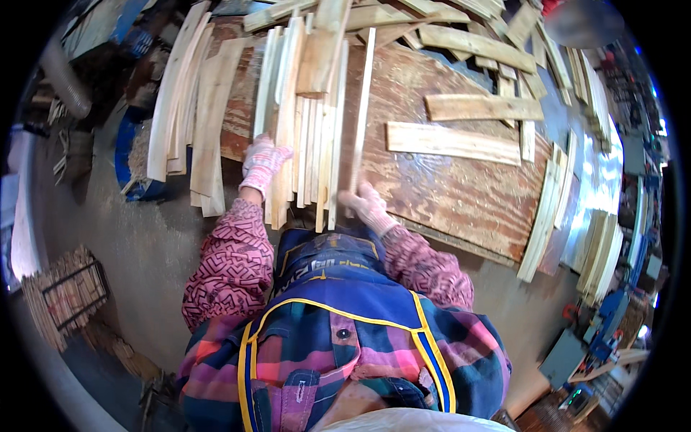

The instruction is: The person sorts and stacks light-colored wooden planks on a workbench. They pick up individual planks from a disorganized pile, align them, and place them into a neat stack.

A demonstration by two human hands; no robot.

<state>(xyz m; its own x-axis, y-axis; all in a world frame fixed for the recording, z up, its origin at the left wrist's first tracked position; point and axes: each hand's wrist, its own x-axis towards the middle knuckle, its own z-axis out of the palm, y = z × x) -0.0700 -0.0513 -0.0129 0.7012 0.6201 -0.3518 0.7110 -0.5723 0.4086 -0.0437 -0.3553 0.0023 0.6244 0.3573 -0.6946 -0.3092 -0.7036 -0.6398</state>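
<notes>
My right hand (368, 207), in a pale knit glove, is closed around the near end of a long thin wooden strip (364, 101). That strip stands a little apart, on the right of a row of wooden strips (308, 155) lying lengthwise before me. At the row's left side, my left hand (265, 164) in a pinkish-white glove grips the outer strips; part of its grasp is hidden. A wider board (320, 54) lies on top of the row's far part.
A worn plywood tabletop (410, 183) carries loose boards, including a pale board (453, 144) and a browner board (484, 108). Longer boards (216, 115) overhang its left edge. Left of them stands a blue tub (124, 155) with shavings. A strip bundle (68, 291) sits at lower left.
</notes>
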